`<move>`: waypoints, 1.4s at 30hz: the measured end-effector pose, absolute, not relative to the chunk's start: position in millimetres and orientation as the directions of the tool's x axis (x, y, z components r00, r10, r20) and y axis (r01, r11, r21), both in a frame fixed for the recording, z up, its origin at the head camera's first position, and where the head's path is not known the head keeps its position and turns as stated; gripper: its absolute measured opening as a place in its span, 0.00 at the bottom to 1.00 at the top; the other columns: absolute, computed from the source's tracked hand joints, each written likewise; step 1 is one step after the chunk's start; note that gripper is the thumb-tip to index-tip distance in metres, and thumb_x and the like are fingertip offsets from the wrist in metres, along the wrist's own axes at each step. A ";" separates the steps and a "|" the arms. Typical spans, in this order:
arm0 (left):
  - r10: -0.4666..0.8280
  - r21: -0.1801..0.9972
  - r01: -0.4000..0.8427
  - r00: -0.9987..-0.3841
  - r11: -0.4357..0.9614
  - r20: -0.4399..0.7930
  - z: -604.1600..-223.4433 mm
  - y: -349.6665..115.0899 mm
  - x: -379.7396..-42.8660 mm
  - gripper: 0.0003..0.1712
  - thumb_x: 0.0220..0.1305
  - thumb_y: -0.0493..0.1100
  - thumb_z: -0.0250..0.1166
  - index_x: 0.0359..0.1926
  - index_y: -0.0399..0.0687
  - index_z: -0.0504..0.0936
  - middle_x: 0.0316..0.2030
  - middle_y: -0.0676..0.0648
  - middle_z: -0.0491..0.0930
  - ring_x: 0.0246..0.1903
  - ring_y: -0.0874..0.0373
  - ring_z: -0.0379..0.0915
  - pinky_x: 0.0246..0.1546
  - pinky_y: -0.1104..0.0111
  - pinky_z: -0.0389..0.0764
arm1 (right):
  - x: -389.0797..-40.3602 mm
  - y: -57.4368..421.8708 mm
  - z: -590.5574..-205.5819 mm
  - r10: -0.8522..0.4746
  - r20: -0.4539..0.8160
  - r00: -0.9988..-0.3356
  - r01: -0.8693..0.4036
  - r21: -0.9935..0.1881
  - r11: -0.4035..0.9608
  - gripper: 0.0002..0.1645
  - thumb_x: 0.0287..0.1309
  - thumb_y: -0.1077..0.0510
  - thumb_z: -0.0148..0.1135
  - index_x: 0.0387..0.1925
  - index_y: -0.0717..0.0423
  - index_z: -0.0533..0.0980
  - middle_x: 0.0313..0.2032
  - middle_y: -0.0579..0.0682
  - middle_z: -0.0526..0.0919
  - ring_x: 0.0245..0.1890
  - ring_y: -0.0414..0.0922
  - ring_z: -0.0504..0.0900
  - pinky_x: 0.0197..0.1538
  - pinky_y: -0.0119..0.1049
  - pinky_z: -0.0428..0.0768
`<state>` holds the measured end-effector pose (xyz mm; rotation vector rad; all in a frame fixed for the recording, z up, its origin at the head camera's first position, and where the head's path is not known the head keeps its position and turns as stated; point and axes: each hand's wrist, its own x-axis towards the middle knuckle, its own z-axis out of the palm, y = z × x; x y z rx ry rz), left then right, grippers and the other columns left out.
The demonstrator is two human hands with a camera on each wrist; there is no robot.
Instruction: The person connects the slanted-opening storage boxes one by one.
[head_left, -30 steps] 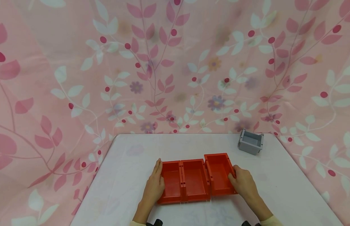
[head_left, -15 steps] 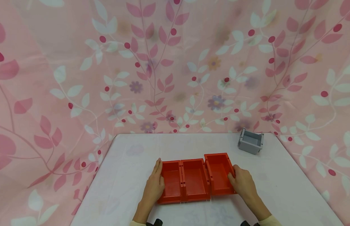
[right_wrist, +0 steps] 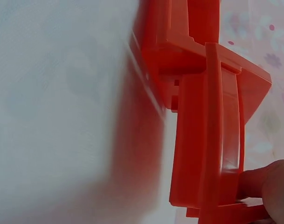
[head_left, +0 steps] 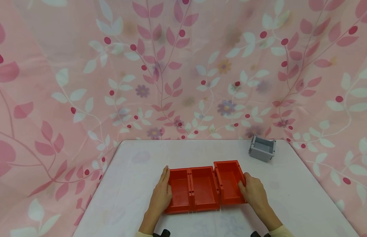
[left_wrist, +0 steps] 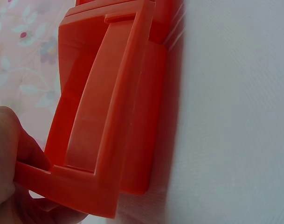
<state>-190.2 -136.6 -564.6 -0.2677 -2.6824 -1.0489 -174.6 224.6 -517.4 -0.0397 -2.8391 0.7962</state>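
Note:
Three red plastic bins stand side by side in the head view. My left hand [head_left: 160, 194] grips the outer wall of the left bin [head_left: 179, 191], with the thumb over the rim in the left wrist view. The middle bin [head_left: 204, 188] lines up against the left one. My right hand [head_left: 256, 190] pinches the outer wall of the right bin [head_left: 230, 179], thumb inside. This right bin sits farther back than the other two and looks slightly raised, with a shadow [right_wrist: 137, 154] beneath it in the right wrist view. Its inner edge meets the middle bin.
A small grey bin [head_left: 262, 149] stands at the back right of the white table [head_left: 136, 174]. Pink floral cloth [head_left: 183, 82] hangs behind the table and along both sides.

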 end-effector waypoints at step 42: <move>0.079 0.648 0.256 -0.954 0.717 0.289 -563.3 -136.6 -190.3 0.38 0.71 0.28 0.56 0.80 0.38 0.58 0.80 0.42 0.55 0.71 0.44 0.64 0.48 0.59 0.86 | -235.7 120.9 -521.2 -0.210 0.152 -0.966 -0.244 -0.266 0.933 0.48 0.67 0.40 0.62 0.75 0.68 0.63 0.76 0.68 0.60 0.77 0.67 0.53 0.76 0.65 0.43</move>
